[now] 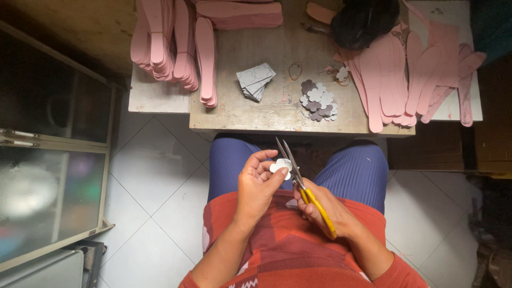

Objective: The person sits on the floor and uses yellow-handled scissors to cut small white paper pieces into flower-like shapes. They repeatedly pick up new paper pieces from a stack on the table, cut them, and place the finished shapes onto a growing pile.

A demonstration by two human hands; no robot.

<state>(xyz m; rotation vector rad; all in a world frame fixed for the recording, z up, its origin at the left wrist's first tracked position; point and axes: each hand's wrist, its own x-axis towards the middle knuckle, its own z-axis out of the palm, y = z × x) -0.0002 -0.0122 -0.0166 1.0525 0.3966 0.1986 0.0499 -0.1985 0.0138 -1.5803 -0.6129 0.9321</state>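
Pale flower-shaped cutout (280,167) sits pinched in my left hand (257,185) over my lap, my right hand (320,209) gripping closed around the yellow-handled scissors (298,178), blades at its edge; I judge trimming underway, next turning the piece.

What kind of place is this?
Probably a small craft or shoemaking workshop: stacks of pink sole-shaped cutouts on a worn wooden bench, a pile of grey flower-shaped pieces, and yellow-handled scissors.
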